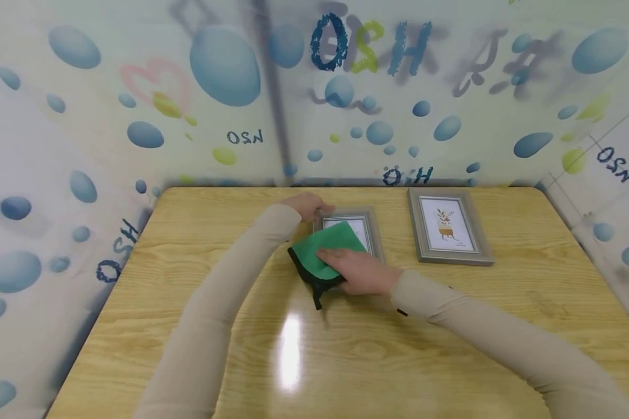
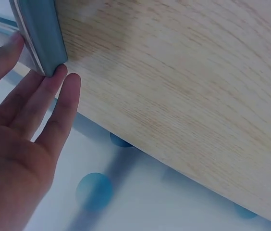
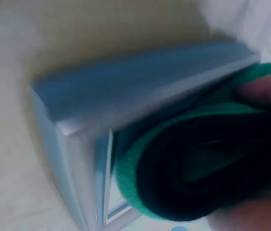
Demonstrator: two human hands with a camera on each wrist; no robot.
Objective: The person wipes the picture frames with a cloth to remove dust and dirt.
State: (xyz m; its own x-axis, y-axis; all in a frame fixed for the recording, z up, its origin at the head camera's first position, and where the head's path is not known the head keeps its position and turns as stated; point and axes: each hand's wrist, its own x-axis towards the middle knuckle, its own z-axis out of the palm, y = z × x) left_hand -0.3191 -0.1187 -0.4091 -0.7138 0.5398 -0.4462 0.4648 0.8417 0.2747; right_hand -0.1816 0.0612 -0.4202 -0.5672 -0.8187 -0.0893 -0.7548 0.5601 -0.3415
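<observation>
A grey picture frame (image 1: 375, 235) lies on the table, partly covered by a folded green cloth (image 1: 331, 241) with a black border and a short black loop. My right hand (image 1: 364, 272) holds the cloth over the glass, thumb on top. In the right wrist view the cloth (image 3: 129, 168) is bent double inside the frame's raised border (image 3: 140, 89). At the far left corner, my left hand (image 1: 305, 206) grips the frame; the left wrist view has its thumb on the front and fingertips against the outer edge (image 2: 51, 41).
A second grey picture frame (image 1: 479, 224), showing a potted plant print, lies to the right. The wooden table (image 1: 178, 262) meets a wall (image 1: 304, 122) with blue dots at its back, and patterned walls flank both sides. Light glares off the table's front part.
</observation>
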